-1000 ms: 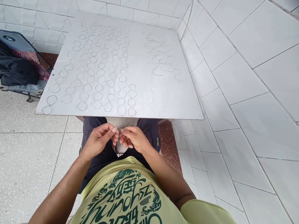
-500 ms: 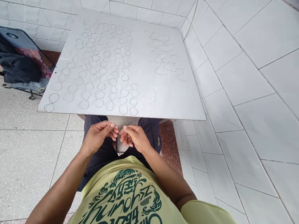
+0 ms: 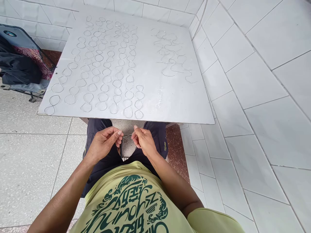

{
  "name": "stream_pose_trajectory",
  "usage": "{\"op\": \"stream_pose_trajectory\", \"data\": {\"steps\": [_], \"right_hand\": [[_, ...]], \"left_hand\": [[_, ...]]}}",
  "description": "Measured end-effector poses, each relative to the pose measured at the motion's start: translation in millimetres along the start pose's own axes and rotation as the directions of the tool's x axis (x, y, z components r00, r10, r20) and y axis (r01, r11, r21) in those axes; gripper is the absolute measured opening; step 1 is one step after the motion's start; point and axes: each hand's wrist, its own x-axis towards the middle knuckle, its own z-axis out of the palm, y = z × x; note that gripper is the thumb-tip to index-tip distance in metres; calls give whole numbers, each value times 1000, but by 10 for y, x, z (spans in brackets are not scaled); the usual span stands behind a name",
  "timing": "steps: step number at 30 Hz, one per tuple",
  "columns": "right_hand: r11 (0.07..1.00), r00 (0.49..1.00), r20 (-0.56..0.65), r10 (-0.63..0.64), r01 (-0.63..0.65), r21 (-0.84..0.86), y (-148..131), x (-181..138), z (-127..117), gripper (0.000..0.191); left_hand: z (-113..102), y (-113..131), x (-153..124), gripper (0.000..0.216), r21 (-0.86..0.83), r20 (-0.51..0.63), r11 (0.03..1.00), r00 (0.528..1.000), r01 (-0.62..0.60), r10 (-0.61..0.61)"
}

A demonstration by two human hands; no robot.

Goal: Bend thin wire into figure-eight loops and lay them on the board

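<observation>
A thin wire (image 3: 127, 136) spans the short gap between my two hands, over my lap and just below the table's front edge. My left hand (image 3: 107, 139) pinches one end between thumb and fingers. On the other side, my right hand (image 3: 143, 139) closes thumb and fingers on the wire too. Most of the wire's length is hidden by my fingers. Beyond the hands, figure-eight wire loops (image 3: 86, 103) lie in several columns on the white tabletop (image 3: 155, 108). Loose curved wires (image 3: 170, 64) lie in a tangled group at the right.
Tiled wall (image 3: 257, 81) runs close along the table's right side, and another tiled wall (image 3: 131, 7) stands behind it. A folding chair (image 3: 40, 85) with dark cloth (image 3: 20, 69) on it stands to the left, on the speckled floor (image 3: 29, 161).
My right hand has moved a little to the right, away from the left hand. The gap between them is wider, and the wire now shows across it.
</observation>
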Motion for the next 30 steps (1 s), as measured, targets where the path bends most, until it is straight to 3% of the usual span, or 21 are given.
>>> {"op": "stream_pose_trajectory", "data": {"steps": [7,9,11,13,16,20,23,25,27,28,30], "right_hand": [[999,996,85,41,-40,-3,28,31,-23,64],[997,996,93,-8,15,-73,28,19,-66,64],[962,985,51,-165,172,-210,-11,-13,-116,57],[834,913,26,-407,383,-398,-99,-60,-153,43],[558,758,163,-631,590,-584,-288,-120,-147,23],[317,678,369,-636,666,-675,-447,-160,-34,12],[223,634,372,-678,660,-717,-412,-267,71,9],[220,598,298,-744,641,-736,-345,-402,126,8],[309,612,207,-763,627,-715,-271,-539,158,7],[395,664,181,-726,617,-681,-234,-586,165,12],[650,831,176,-528,529,-546,-159,-604,161,27]], "left_hand": [[-2,-22,-1,31,-124,-13,987,995,98,-100],[-10,-16,18,32,-234,-9,961,988,145,-151],[-17,-9,43,33,-335,-6,925,981,182,-196],[-17,-4,66,35,-374,-4,905,975,203,-221],[9,0,86,36,-332,22,917,974,221,-227],[75,-4,93,39,-276,47,941,981,194,-189],[114,-6,94,41,-293,-16,941,983,171,-183],[132,8,90,42,-331,-84,931,978,155,-193],[145,40,79,44,-370,-146,920,970,131,-196],[152,63,72,44,-385,-169,915,965,120,-198],[165,116,56,44,-405,-200,907,957,113,-209]]}}
